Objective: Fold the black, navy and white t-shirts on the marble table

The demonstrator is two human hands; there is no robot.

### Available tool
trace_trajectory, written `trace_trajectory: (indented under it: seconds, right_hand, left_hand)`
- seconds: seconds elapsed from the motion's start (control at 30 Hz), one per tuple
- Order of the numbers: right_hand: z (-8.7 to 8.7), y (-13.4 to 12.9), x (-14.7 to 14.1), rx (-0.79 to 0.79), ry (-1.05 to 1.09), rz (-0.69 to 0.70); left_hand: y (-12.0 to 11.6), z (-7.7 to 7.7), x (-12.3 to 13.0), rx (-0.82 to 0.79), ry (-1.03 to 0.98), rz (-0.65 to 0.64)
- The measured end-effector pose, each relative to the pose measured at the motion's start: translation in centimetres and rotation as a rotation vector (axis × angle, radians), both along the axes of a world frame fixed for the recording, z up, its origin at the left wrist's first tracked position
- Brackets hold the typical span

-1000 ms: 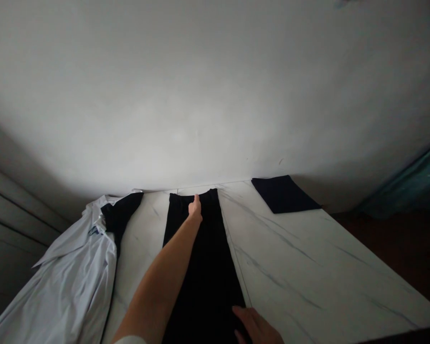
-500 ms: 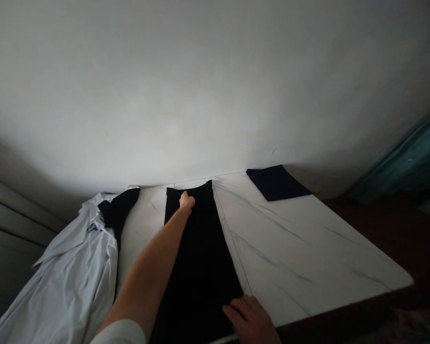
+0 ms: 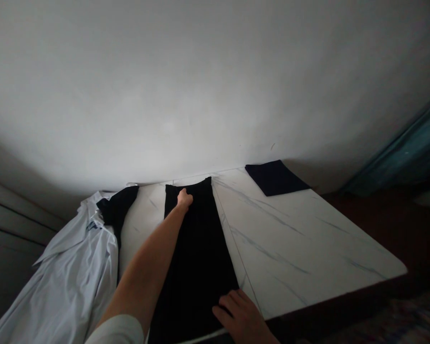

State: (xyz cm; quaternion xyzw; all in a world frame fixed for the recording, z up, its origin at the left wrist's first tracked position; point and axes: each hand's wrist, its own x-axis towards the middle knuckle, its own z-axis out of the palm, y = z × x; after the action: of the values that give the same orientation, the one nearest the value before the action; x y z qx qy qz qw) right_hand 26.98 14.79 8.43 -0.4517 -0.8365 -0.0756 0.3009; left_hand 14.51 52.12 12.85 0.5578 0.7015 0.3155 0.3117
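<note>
We see a white, grey-veined, marble-patterned tabletop (image 3: pixel 301 243) with a thin seam. On it we have a long black cloth garment (image 3: pixel 200 253) lying flat, a flat dark navy cloth square (image 3: pixel 276 179) near the far edge, and, at the left, a rumpled white cloth garment (image 3: pixel 68 272) touching a smaller black cloth piece (image 3: pixel 119 208).

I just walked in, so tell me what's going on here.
The person's left hand touches a long black garment near its far end, while the right hand rests at its near right edge. It lies spread on a marble-patterned table, with a white garment on its left and a flat dark cloth on its right.
</note>
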Motion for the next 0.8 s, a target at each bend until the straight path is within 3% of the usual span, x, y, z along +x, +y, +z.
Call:
trace_trajectory:
  seconds: [0.17, 0.27, 0.33, 0.43, 0.53, 0.63, 0.7, 0.8]
  right_hand:
    - [0.1, -0.6, 0.5, -0.004, 0.045, -0.005]
    - [0.8, -1.4, 1.6, -0.011, 0.117, -0.098]
    - [1.1, -1.8, 2.6, -0.046, 0.107, -0.115]
    - [0.9, -2.2, 3.9, -0.055, 0.067, -0.08]
    - [0.2, -2.2, 4.5, -0.013, 0.062, -0.049]
    - [0.0, -2.0, 4.7, 0.014, 0.049, -0.008]
    - [0.4, -1.7, 4.8, 0.027, 0.029, 0.004]
    - [1.1, -1.5, 4.9, 0.01, -0.01, 0.006]
  left_hand:
    - [-0.2, 1.8, -1.0, 0.033, 0.075, 0.01]
    - [-2.0, 3.7, -3.6, 0.087, 0.102, -0.025]
    - [-4.9, 4.8, -6.5, 0.126, 0.114, -0.088]
    - [-12.6, 5.2, -11.5, 0.193, 0.173, -0.233]
    - [-22.6, 3.8, -15.3, 0.242, 0.284, -0.29]
    - [-31.4, 0.8, -17.5, 0.376, 0.386, -0.284]
    - [-35.3, -1.5, -18.4, 0.472, 0.471, -0.305]
    - [-37.9, -4.5, -19.6, 0.55, 0.591, -0.367]
